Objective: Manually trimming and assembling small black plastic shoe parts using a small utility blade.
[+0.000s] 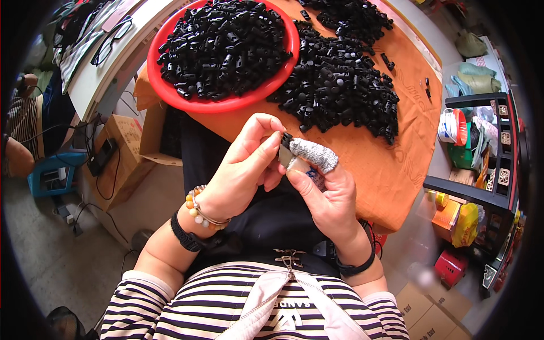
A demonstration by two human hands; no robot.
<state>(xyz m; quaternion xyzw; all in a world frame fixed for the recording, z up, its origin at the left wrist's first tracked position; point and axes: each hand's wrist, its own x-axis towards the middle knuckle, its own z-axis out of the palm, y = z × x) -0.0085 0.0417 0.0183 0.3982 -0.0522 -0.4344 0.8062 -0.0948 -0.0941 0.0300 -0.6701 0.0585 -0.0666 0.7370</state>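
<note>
Both hands meet in front of my lap, close to the near edge of the orange-covered table. My left hand (245, 160) pinches a small black plastic part (287, 137) between thumb and fingertips. In my right hand (331, 198) is a small flat grey blade (284, 155) with a pale wrapped end, partly hidden by the fingers. Its tip side touches or nearly touches the black part; which, I cannot tell. A grey knitted finger cover (313, 154) sits on my right index finger.
A red basin (222, 106) heaped with black plastic parts stands on the orange cloth (377, 181). To its right lies a loose pile of similar parts (345, 85). Cardboard boxes (116, 158) and a blue stool (54, 170) are at left, a black shelf (473, 192) at right.
</note>
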